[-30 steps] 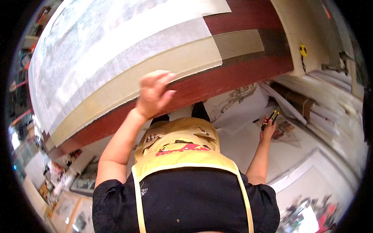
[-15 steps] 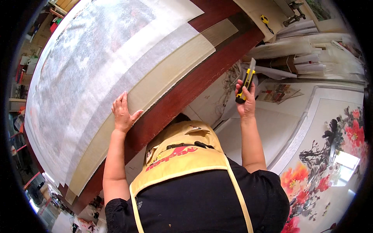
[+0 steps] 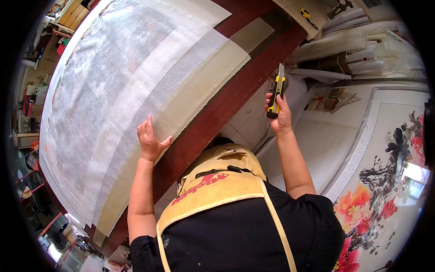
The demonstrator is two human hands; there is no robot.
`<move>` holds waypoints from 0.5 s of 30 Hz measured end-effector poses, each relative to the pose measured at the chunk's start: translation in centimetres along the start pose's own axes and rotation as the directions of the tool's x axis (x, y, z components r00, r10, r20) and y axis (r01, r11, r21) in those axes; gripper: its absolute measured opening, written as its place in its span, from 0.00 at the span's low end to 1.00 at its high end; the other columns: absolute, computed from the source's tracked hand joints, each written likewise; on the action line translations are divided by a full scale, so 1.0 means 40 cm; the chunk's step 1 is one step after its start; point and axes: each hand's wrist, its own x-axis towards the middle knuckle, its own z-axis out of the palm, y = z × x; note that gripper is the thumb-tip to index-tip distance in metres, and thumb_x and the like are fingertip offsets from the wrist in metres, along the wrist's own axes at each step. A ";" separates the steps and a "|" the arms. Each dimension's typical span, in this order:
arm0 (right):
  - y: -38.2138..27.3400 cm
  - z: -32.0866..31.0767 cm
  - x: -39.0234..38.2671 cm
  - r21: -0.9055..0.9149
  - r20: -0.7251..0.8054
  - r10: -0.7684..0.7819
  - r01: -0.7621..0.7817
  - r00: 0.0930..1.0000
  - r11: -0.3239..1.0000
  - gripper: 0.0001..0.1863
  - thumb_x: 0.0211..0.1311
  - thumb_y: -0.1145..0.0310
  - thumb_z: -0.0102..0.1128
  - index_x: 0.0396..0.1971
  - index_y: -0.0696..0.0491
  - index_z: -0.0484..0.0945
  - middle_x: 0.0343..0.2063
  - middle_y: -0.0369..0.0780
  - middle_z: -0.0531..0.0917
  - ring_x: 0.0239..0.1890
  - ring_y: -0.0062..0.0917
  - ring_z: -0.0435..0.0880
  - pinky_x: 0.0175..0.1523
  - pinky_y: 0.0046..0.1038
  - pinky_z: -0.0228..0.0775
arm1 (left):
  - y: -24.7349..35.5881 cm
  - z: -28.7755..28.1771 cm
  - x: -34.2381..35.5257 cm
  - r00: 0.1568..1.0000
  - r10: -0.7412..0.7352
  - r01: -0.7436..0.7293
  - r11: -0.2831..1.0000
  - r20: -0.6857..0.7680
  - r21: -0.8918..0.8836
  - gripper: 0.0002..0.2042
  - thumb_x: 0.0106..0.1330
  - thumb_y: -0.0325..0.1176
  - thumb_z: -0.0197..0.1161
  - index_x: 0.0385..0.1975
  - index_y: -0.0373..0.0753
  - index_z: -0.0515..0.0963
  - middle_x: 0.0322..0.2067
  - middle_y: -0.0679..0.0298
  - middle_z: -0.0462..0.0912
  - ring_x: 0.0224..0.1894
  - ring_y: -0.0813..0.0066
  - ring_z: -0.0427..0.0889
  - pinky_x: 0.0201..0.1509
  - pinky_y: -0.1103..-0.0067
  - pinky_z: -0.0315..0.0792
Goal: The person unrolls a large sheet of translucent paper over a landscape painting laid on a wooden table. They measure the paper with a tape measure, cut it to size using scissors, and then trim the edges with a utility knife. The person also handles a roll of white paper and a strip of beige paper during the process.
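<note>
In my right hand [image 3: 282, 119] is a black and yellow utility knife [image 3: 276, 97], held upright with its blade out at the top. The knife is to the right of the table's edge, apart from the paper. My left hand [image 3: 153, 141] rests with fingers stretched and thumb apart on a long, see-through beige strip [image 3: 206, 84] that looks like a straightedge. This strip runs along the near border of a large white paper sheet [image 3: 181, 59] with a faint grey picture. Its far end juts past the paper onto the dark red table [image 3: 213, 120].
A yellow and black tape measure [image 3: 305, 13] lies at the far right. Below it are stacked paper rolls [image 3: 358, 54]. A framed flower painting [image 3: 353, 204] stands on the right. Cluttered shelves [image 3: 34, 90] line the left side.
The view has shifted slightly. My right hand has brought the knife a little left, toward the table edge. My left hand stays on the strip, with its fingers still stretched.
</note>
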 end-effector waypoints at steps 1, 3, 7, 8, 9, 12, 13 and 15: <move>0.001 -0.006 0.000 -0.002 -0.007 0.004 -0.004 1.000 1.000 0.14 0.71 0.65 0.51 0.53 0.50 0.67 0.40 0.39 0.81 0.38 0.22 0.79 0.41 0.25 0.75 | -0.005 0.003 0.001 1.000 0.002 -0.002 1.000 -0.004 0.002 0.52 0.35 0.43 0.78 0.65 0.31 0.61 0.49 0.55 0.72 0.52 0.56 0.69 0.61 0.65 0.63; 0.001 -0.017 0.004 -0.006 -0.020 0.013 -0.013 1.000 1.000 0.14 0.71 0.66 0.51 0.53 0.50 0.67 0.40 0.40 0.81 0.38 0.22 0.79 0.42 0.26 0.75 | -0.017 0.009 0.006 1.000 0.006 -0.006 1.000 -0.012 0.007 0.52 0.34 0.43 0.77 0.65 0.31 0.60 0.49 0.54 0.72 0.52 0.56 0.69 0.61 0.65 0.63; 0.009 -0.016 0.000 -0.001 -0.039 0.042 -0.042 0.998 0.999 0.15 0.69 0.69 0.52 0.53 0.49 0.66 0.41 0.41 0.81 0.39 0.24 0.80 0.44 0.28 0.76 | -0.019 0.010 0.006 1.000 0.019 -0.019 1.000 -0.003 0.014 0.53 0.35 0.43 0.78 0.66 0.32 0.59 0.49 0.54 0.71 0.52 0.56 0.69 0.62 0.64 0.62; 0.009 -0.012 -0.003 -0.001 -0.056 0.051 -0.051 0.997 0.999 0.15 0.69 0.70 0.52 0.53 0.49 0.66 0.41 0.41 0.81 0.39 0.24 0.80 0.44 0.28 0.76 | -0.016 0.010 0.003 1.000 0.011 -0.011 1.000 0.004 0.013 0.53 0.35 0.43 0.78 0.66 0.32 0.59 0.49 0.54 0.71 0.52 0.56 0.69 0.62 0.64 0.62; 0.009 -0.007 -0.005 0.000 -0.072 0.060 -0.060 0.996 0.998 0.15 0.68 0.71 0.52 0.53 0.49 0.66 0.42 0.41 0.81 0.39 0.24 0.81 0.45 0.28 0.76 | -0.012 0.010 0.002 1.000 0.003 -0.004 1.000 0.011 0.013 0.53 0.36 0.43 0.78 0.67 0.32 0.59 0.50 0.54 0.71 0.53 0.56 0.69 0.63 0.63 0.61; 0.009 0.013 -0.007 -0.030 -0.059 0.060 -0.062 0.996 0.998 0.16 0.67 0.73 0.52 0.53 0.49 0.65 0.41 0.40 0.80 0.39 0.24 0.81 0.46 0.29 0.76 | -0.009 0.011 0.001 1.000 0.003 -0.003 1.000 0.029 -0.011 0.52 0.37 0.43 0.77 0.67 0.32 0.59 0.51 0.53 0.71 0.53 0.55 0.68 0.63 0.63 0.61; 0.011 0.009 -0.004 -0.032 -0.046 0.058 -0.059 0.997 0.998 0.16 0.68 0.73 0.52 0.53 0.49 0.65 0.40 0.40 0.80 0.39 0.24 0.81 0.45 0.29 0.76 | -0.007 0.010 0.002 0.999 0.005 -0.004 1.000 0.036 -0.010 0.52 0.38 0.43 0.77 0.67 0.32 0.58 0.51 0.53 0.71 0.54 0.55 0.68 0.63 0.63 0.61; 0.018 0.003 0.005 -0.035 -0.016 0.054 -0.055 0.998 0.998 0.16 0.68 0.73 0.51 0.53 0.49 0.65 0.39 0.38 0.79 0.38 0.24 0.81 0.45 0.28 0.76 | -0.004 0.005 0.005 0.999 0.005 -0.005 1.000 0.048 -0.007 0.52 0.38 0.43 0.77 0.67 0.33 0.58 0.52 0.53 0.70 0.54 0.54 0.68 0.63 0.64 0.61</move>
